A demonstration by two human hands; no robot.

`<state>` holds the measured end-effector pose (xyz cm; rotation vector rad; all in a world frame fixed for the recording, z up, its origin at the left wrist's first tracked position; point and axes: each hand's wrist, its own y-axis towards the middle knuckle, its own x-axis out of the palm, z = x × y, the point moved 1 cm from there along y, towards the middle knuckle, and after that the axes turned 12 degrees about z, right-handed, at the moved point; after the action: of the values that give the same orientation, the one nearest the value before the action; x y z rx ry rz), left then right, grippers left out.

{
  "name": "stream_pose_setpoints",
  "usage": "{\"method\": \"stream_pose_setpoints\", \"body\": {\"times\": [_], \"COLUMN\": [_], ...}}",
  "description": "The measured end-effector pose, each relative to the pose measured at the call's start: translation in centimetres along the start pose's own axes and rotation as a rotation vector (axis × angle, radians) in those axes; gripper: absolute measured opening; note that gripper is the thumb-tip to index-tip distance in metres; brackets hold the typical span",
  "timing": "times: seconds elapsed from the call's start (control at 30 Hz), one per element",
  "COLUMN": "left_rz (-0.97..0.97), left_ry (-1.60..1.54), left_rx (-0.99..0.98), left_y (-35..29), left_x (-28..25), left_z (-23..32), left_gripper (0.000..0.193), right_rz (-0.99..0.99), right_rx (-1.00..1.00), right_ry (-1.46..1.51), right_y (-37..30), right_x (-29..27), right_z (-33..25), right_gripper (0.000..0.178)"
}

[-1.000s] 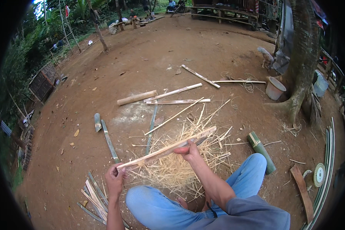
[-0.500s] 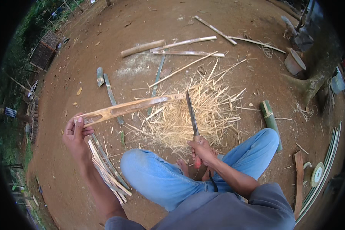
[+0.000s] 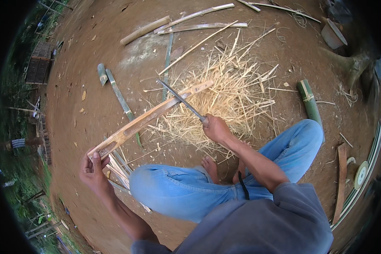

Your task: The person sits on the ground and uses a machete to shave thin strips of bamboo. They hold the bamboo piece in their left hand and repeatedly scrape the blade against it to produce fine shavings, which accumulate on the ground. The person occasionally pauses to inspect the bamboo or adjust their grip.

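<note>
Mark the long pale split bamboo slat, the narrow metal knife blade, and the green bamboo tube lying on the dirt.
long pale split bamboo slat point(image 3: 148, 118), head view, mid-length of its flat face.
narrow metal knife blade point(image 3: 180, 100), head view, middle of the blade.
green bamboo tube point(image 3: 310, 102), head view, middle of its side.

The long dark metal knife blade point(image 3: 180, 100), upright half a second ago, now lies across the split tan bamboo slat point(image 3: 150, 118). The right hand point(image 3: 216, 128) has risen from the lap toward the straw-coloured shavings heap point(image 3: 228, 93).

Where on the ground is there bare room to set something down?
Bare dirt lies left of the green bamboo piece, and more beyond the pale sticks at the top. The shavings pile, under the bamboo slat and knife, is crowded.
</note>
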<state>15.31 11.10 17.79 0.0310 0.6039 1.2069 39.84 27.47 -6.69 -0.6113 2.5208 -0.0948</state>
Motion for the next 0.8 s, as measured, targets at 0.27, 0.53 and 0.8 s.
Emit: {"method": "stream_pose_setpoints", "body": {"times": [0.27,0.53,0.8], "left_rz": [0.038,0.072,0.127], "left_ry": [0.098,0.096,0.135], "left_rx": [0.025,0.044,-0.010], "left_y": [3.6,6.0,6.4], "left_x": [11.4,19.1,21.6], "left_z": [-3.9,-3.5,-3.8], "left_gripper": [0.028,0.030,0.030], "right_rz": [0.061,-0.075,-0.133], "right_rx": [0.133,0.098,0.184], "right_ry": [-0.028,-0.139,-0.202], "right_y": [13.0,20.8,24.7], "right_x": [1.4,-2.5,-4.4], "right_z": [11.4,12.2,14.3], "right_gripper": [0.018,0.021,0.018]}}
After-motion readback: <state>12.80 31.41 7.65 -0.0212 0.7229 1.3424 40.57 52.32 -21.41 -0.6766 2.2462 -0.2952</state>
